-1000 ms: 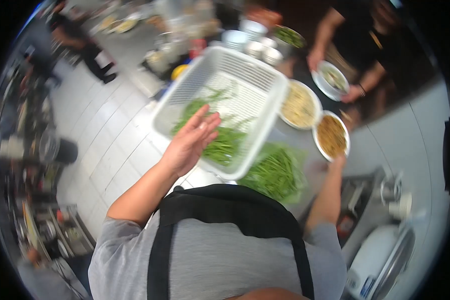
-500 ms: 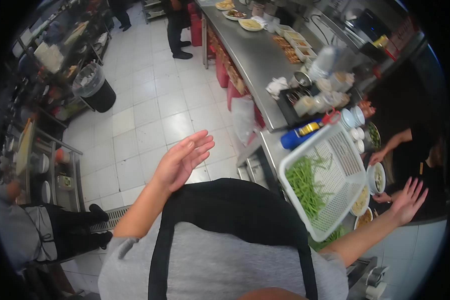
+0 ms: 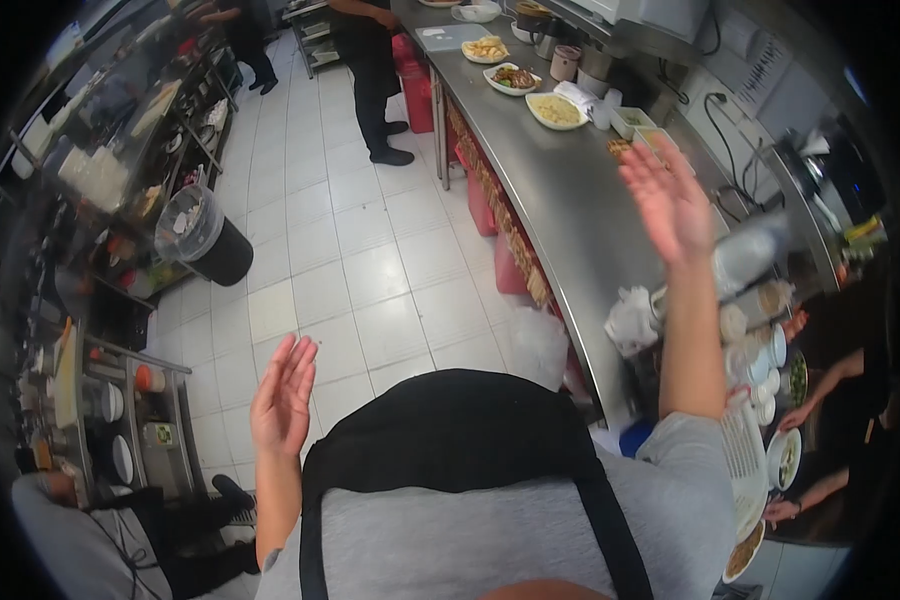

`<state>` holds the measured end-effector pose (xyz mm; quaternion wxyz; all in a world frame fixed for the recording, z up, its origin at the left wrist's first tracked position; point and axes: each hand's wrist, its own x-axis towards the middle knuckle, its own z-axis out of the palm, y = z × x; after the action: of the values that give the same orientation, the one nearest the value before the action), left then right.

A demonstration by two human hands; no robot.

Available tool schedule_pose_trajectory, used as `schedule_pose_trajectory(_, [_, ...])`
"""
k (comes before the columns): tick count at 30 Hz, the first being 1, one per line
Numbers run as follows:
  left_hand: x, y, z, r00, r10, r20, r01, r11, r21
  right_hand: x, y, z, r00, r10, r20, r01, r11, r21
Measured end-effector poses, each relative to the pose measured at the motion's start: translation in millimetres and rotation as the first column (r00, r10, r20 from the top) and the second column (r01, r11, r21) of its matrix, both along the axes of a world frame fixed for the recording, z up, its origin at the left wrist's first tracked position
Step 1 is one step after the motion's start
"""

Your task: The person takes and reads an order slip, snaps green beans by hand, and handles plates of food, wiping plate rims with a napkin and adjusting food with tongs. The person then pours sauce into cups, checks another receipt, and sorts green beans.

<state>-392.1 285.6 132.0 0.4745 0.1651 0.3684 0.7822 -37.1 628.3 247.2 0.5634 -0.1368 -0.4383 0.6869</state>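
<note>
My left hand (image 3: 283,397) is raised over the tiled floor at the left of my apron, palm inward, fingers stretched out, holding nothing. Raised above the steel counter (image 3: 560,215), my right hand (image 3: 673,205) is open and bare, slightly blurred, and hides part of the food containers (image 3: 630,122) behind it. Farther along the counter are a plate of pale yellow food (image 3: 557,111), a plate of dark mixed food (image 3: 513,79) and a plate of yellow pieces (image 3: 485,49). A white plastic basket (image 3: 742,465) shows partly beyond my right sleeve.
A lined trash bin (image 3: 205,235) stands on the floor (image 3: 350,290) at left, beside shelving. A person in black (image 3: 365,75) stands by the far counter end. Another person's hands (image 3: 792,418) hold a bowl (image 3: 783,458) at right. A person in grey (image 3: 80,540) is at lower left.
My right hand has swung from beside the basket on the right to above the counter. My left hand has moved left and down in view. The view has turned toward the counter.
</note>
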Motion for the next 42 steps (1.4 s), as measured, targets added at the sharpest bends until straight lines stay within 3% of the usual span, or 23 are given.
schedule_pose_trajectory(2, [-30.1, 51.0, 11.6, 0.999, 0.043, -0.002, -0.043, 0.999, 0.009, -54.3, 108.8, -34.0, 0.999, 0.031, -0.029, -0.037, 0.977, -0.211])
schedule_pose_trajectory(6, [-86.5, 153.2, 9.4, 0.996, 0.091, 0.008, -0.09, 0.996, -0.01, -173.4, 282.7, -110.3, 0.995, -0.009, 0.104, 0.06, 0.862, -0.503])
schedule_pose_trajectory(8, [-117.3, 204.1, 4.0, 0.995, 0.096, 0.016, -0.095, 0.995, -0.038, -226.3, 355.3, -144.8, 0.988, 0.028, 0.155, 0.064, 0.827, -0.559])
schedule_pose_trajectory(14, [-244.6, 383.2, -5.0, 0.999, 0.047, -0.019, -0.048, 0.998, -0.028, -319.4, 566.5, -209.4, 0.954, -0.146, 0.263, 0.273, 0.79, -0.549])
schedule_pose_trajectory(18, [-324.7, 542.0, 4.7, 0.99, -0.12, -0.073, 0.109, 0.985, -0.137, -354.5, 673.3, -226.0, 0.905, -0.295, 0.305, 0.42, 0.728, -0.542])
schedule_pose_trajectory(21, [-354.5, 683.6, 23.5, 0.93, -0.346, -0.127, 0.317, 0.927, -0.201, -380.1, 709.5, -222.1, 0.813, -0.451, 0.368, 0.58, 0.687, -0.438])
schedule_pose_trajectory(23, [-356.0, 778.6, 27.7, 0.859, -0.487, -0.159, 0.457, 0.869, -0.191, -382.3, 726.4, -225.2, 0.79, -0.463, 0.402, 0.608, 0.677, -0.414])
schedule_pose_trajectory(27, [-344.1, 953.8, 12.1, 0.756, -0.628, -0.184, 0.59, 0.776, -0.223, -396.3, 738.5, -222.4, 0.714, -0.51, 0.479, 0.696, 0.594, -0.404])
schedule_pose_trajectory(29, [-339.9, 1036.2, -4.6, 0.754, -0.609, -0.247, 0.545, 0.79, -0.281, -401.7, 734.8, -214.6, 0.7, -0.504, 0.506, 0.705, 0.602, -0.376])
schedule_pose_trajectory(31, [-342.5, 1120.7, -13.7, 0.669, -0.58, -0.465, 0.442, 0.813, -0.378, -405.1, 720.3, -215.5, 0.718, -0.491, 0.492, 0.687, 0.615, -0.388])
schedule_pose_trajectory(36, [-354.8, 1301.3, -28.7, 0.31, -0.517, -0.798, 0.343, 0.844, -0.413, -417.7, 664.2, -197.9, 0.843, -0.407, 0.351, 0.537, 0.662, -0.522])
schedule_pose_trajectory(37, [-360.5, 1353.9, -56.9, 0.138, -0.454, -0.88, 0.283, 0.87, -0.405, -412.8, 651.4, -196.0, 0.853, -0.393, 0.344, 0.522, 0.648, -0.555])
schedule_pose_trajectory(39, [-369.4, 1449.7, -103.8, 0.021, -0.487, -0.873, 0.347, 0.823, -0.45, -403.0, 633.9, -191.0, 0.864, -0.391, 0.316, 0.5, 0.6, -0.624])
schedule_pose_trajectory(40, [-371.4, 1491.1, -135.2, -0.056, -0.401, -0.914, 0.444, 0.81, -0.383, -398.4, 625.6, -183.6, 0.837, -0.402, 0.371, 0.545, 0.561, -0.623])
schedule_pose_trajectory(41, [-362.9, 1505.3, -143.1, -0.166, -0.322, -0.932, 0.383, 0.85, -0.362, -393.1, 613.2, -175.9, 0.81, -0.407, 0.423, 0.586, 0.518, -0.623])
schedule_pose_trajectory(42, [-336.5, 1480.1, -108.5, -0.068, -0.519, -0.852, 0.342, 0.79, -0.508, -391.0, 599.1, -170.3, 0.783, -0.406, 0.472, 0.621, 0.472, -0.625])
